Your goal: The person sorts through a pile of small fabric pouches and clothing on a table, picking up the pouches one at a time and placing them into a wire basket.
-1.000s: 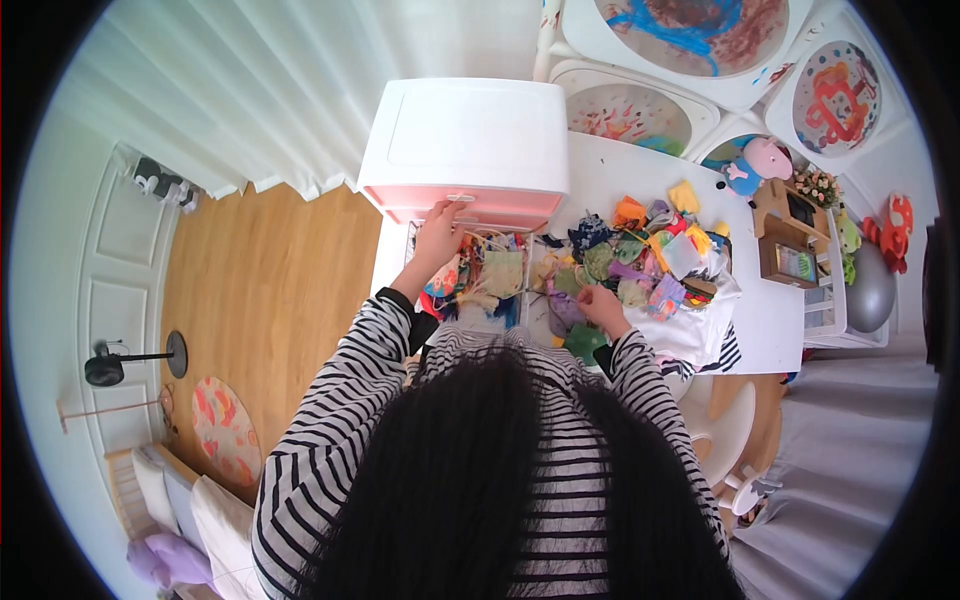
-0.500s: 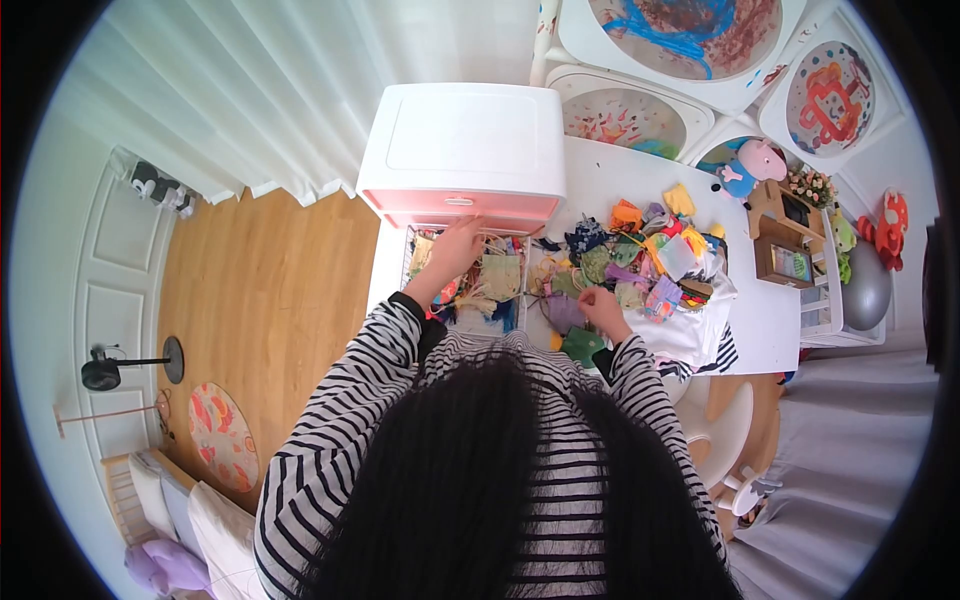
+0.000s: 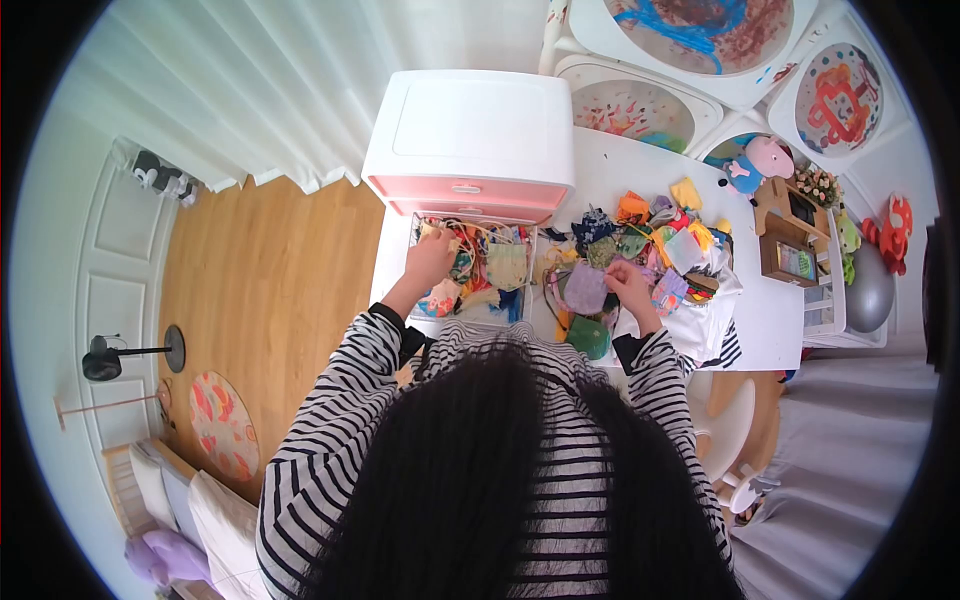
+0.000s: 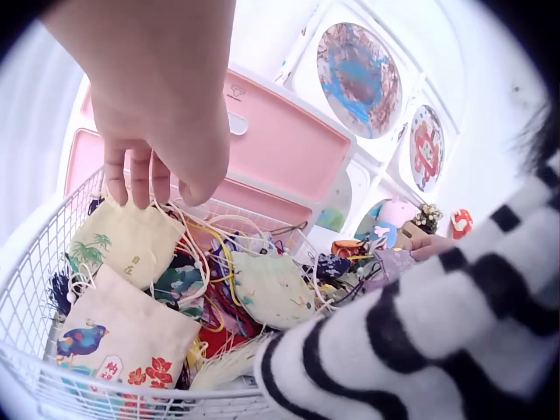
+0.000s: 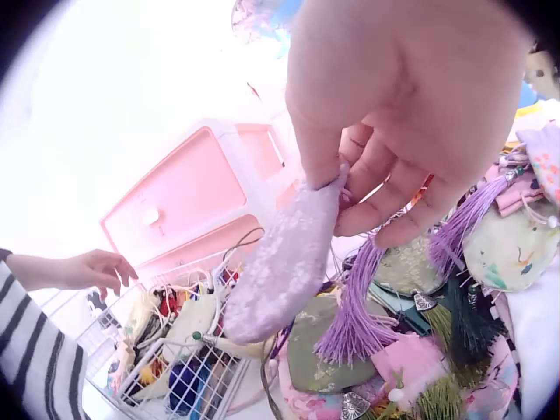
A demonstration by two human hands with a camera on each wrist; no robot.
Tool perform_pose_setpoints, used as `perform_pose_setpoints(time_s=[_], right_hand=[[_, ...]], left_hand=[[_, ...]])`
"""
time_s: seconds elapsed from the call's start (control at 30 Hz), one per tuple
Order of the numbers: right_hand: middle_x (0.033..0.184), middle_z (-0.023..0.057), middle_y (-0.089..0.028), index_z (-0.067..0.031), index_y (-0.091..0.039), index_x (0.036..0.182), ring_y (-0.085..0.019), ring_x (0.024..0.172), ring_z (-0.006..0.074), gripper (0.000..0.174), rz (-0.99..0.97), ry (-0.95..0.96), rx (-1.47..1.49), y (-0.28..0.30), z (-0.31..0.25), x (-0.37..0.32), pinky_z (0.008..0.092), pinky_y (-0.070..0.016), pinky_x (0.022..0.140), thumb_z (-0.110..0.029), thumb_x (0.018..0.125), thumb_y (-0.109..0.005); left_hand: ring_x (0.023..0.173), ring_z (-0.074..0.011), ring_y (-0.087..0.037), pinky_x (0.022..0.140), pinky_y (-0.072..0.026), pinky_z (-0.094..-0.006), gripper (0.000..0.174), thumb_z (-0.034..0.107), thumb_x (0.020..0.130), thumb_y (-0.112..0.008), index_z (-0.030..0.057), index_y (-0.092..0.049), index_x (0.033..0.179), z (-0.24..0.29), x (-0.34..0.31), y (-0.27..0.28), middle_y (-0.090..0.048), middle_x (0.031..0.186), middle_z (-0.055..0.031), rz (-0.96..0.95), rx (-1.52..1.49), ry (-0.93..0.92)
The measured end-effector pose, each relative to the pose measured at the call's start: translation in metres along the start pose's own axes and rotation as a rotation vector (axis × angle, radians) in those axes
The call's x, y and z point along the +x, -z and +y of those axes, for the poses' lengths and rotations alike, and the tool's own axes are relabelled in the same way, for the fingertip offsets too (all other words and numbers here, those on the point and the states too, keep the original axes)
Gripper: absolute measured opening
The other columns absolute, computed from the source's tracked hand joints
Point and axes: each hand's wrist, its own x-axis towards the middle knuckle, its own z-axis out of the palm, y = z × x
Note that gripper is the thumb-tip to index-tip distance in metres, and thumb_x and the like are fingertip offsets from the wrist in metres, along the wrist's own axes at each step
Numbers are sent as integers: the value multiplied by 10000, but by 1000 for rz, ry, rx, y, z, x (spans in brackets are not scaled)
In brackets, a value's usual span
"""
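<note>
In the head view my left hand (image 3: 430, 262) is over the left part of a white wire basket (image 4: 31, 289). Its fingertips hang at the top edge of a cream drawstring pouch (image 4: 127, 241) with green leaves; the thumb stands apart from them. A pale pouch with a bird and red flowers (image 4: 122, 337) lies in front, and a light green pouch (image 4: 271, 289) to the right. My right hand (image 3: 632, 288) pinches a lavender drawstring pouch (image 5: 289, 258) by its top between thumb and fingers, above the heap of pouches. A purple tassel (image 5: 357, 306) hangs below that hand.
A white and pink drawer cabinet (image 3: 470, 130) stands right behind the basket. Right of the basket, colourful pouches (image 3: 690, 240) are heaped over white cloth on the table (image 3: 770, 325). A plush pig (image 3: 760, 165) and a wooden box (image 3: 788, 255) stand at the right end.
My left hand has come down from the cabinet's drawer front to the basket's left part. My right hand has lifted the lavender pouch and shifted slightly up and right.
</note>
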Motion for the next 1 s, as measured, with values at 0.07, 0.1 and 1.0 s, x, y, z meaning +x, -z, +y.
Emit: perform_pose_setpoints(time_s=[0.07, 0.1, 1.0], right_hand=[[633, -16, -538, -40, -520, 791, -509, 584, 57, 112, -88, -51, -78, -2, 0, -7, 198, -399, 516, -26, 707, -592], [625, -7, -545, -33, -534, 791, -512, 573, 64, 141, -173, -101, -154, -2, 4, -11, 206, -404, 510, -31, 676, -614], [619, 2, -502, -25, -537, 739, -463, 587, 79, 211, -65, 61, -483, -2, -32, -11, 240, -377, 517, -157, 662, -682]], left_hand=[[880, -281, -558, 696, -472, -396, 400, 202, 714, -572, 83, -435, 1070, 4, -6, -3, -542, 948, -114, -145, 19, -45], [880, -281, -558, 696, -472, -396, 400, 202, 714, -572, 83, -435, 1070, 4, -6, -6, -542, 948, -114, -145, 16, -45], [889, -277, -579, 747, -450, -393, 344, 375, 761, -524, 91, -580, 946, -3, 5, 14, -610, 938, -102, -418, 42, 127]])
